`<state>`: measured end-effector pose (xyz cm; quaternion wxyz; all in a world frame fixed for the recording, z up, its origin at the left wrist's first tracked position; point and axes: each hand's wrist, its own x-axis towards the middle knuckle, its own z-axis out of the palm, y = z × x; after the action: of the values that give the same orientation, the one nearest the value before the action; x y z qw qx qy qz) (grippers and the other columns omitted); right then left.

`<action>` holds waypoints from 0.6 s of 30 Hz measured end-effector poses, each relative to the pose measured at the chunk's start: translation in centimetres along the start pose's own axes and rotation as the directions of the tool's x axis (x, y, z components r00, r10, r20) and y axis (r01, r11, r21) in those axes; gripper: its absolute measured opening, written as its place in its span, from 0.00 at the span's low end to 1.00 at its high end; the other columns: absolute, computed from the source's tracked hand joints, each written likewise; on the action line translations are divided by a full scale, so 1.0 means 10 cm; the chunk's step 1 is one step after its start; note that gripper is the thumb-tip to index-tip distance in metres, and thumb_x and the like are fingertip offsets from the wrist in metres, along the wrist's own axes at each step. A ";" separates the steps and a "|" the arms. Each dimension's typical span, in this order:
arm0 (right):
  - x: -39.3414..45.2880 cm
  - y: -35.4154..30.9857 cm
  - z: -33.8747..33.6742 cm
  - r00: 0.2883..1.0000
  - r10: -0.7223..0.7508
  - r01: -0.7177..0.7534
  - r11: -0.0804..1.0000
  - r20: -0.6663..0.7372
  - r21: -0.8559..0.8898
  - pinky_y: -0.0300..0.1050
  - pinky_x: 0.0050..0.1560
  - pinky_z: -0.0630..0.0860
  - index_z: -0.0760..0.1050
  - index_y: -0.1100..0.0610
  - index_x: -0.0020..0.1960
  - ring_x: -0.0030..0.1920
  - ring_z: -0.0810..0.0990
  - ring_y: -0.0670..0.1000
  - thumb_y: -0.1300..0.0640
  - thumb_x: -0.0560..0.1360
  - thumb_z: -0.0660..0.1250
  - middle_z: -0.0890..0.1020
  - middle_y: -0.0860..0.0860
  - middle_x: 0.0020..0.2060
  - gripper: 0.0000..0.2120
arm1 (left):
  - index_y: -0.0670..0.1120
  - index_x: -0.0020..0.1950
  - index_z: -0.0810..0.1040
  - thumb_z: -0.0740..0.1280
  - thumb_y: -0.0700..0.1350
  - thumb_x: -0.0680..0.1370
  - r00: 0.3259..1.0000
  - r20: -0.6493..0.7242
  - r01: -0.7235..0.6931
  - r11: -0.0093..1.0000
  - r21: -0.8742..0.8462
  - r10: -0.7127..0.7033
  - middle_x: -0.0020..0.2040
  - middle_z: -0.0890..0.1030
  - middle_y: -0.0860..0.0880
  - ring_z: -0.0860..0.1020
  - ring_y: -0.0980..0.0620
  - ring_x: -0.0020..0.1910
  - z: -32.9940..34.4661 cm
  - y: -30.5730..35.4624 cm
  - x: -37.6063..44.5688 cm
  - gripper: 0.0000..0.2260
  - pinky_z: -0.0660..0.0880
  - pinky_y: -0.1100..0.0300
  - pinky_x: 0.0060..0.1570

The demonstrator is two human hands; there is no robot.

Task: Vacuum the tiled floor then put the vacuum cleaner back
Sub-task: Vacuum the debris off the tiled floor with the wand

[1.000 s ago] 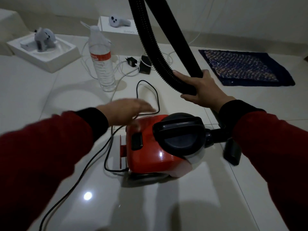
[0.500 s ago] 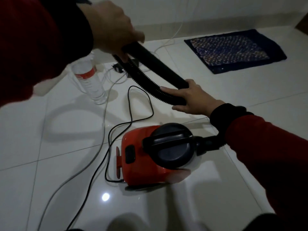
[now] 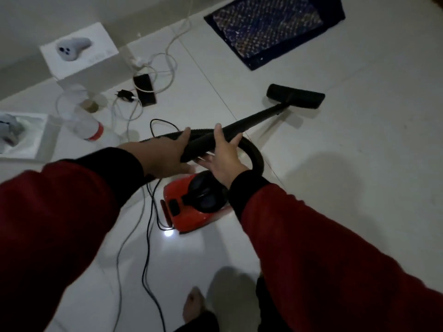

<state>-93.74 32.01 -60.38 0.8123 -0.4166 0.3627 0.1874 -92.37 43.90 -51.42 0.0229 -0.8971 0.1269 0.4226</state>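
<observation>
A red vacuum cleaner with a black lid stands on the white tiled floor below my hands. Its black wand slants up and right to the floor nozzle, which rests on the tiles. The ribbed hose loops from the wand's near end down behind my right wrist. My left hand grips the wand's near end. My right hand is wrapped around the wand just to the right of it. The black power cord trails from the cleaner toward me.
A dark patterned mat lies at the top. At the left are a white box, an open box, a toppled water bottle, a phone and tangled white cables. My bare foot shows below.
My view has risen, so the cleaner looks smaller. The wand has swung down and its nozzle now rests on the floor. My left hand dropped from high on the wand to beside my right.
</observation>
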 end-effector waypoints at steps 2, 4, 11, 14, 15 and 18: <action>-0.15 0.05 0.08 0.994 -0.020 0.016 0.999 -0.108 -0.044 0.62 0.63 0.73 0.31 0.36 0.74 0.66 0.73 0.61 0.46 0.79 0.62 0.64 0.58 0.74 0.41 | 0.49 0.76 0.33 0.61 0.57 0.78 0.993 0.087 -0.067 0.994 -0.081 0.074 0.62 0.77 0.37 0.76 0.42 0.59 -0.03 0.15 -0.18 0.41 0.67 0.61 0.51; -0.29 0.12 0.08 0.980 0.016 -0.021 1.000 -0.198 -0.023 0.61 0.65 0.71 0.32 0.37 0.75 0.67 0.72 0.61 0.47 0.80 0.60 0.64 0.58 0.74 0.39 | 0.52 0.76 0.33 0.59 0.56 0.79 0.976 0.174 -0.102 0.978 -0.180 0.134 0.60 0.78 0.39 0.78 0.44 0.55 -0.05 0.23 -0.37 0.38 0.67 0.62 0.50; -0.70 0.48 0.16 0.924 0.076 -0.027 0.991 -0.375 0.134 0.61 0.62 0.75 0.35 0.32 0.73 0.65 0.74 0.60 0.44 0.79 0.59 0.61 0.53 0.75 0.36 | 0.63 0.75 0.42 0.55 0.56 0.80 0.886 0.407 0.068 0.806 -0.589 0.223 0.45 0.81 0.41 0.82 0.48 0.34 0.07 -0.17 -0.97 0.28 0.79 0.56 0.36; -0.69 0.82 0.19 0.890 0.052 0.018 0.989 -0.454 0.149 0.62 0.56 0.78 0.37 0.31 0.73 0.64 0.74 0.60 0.42 0.75 0.61 0.59 0.49 0.74 0.38 | 0.56 0.76 0.52 0.54 0.57 0.80 0.851 0.449 0.113 0.741 -0.662 0.271 0.38 0.80 0.41 0.81 0.50 0.29 0.16 -0.45 -1.24 0.25 0.77 0.60 0.29; -0.54 1.02 0.12 0.871 0.050 0.020 0.990 -0.488 0.138 0.62 0.55 0.78 0.38 0.29 0.71 0.64 0.74 0.60 0.39 0.71 0.63 0.58 0.46 0.75 0.40 | 0.55 0.76 0.54 0.54 0.56 0.80 0.844 0.454 0.122 0.722 -0.681 0.286 0.37 0.79 0.41 0.80 0.50 0.28 0.20 -0.53 -1.30 0.25 0.77 0.61 0.28; -0.55 1.34 0.13 0.856 0.056 -0.008 0.995 -0.513 0.096 0.63 0.55 0.78 0.39 0.28 0.68 0.66 0.73 0.58 0.34 0.65 0.63 0.60 0.45 0.74 0.41 | 0.58 0.76 0.52 0.55 0.54 0.81 0.825 0.461 0.115 0.701 -0.703 0.328 0.35 0.76 0.42 0.77 0.52 0.25 0.37 -0.64 -1.37 0.24 0.75 0.61 0.26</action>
<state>-104.95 40.82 -63.02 0.7005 -0.4082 0.5817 0.0661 -101.94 53.52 -43.71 -0.3111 -0.6640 -0.0023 0.6800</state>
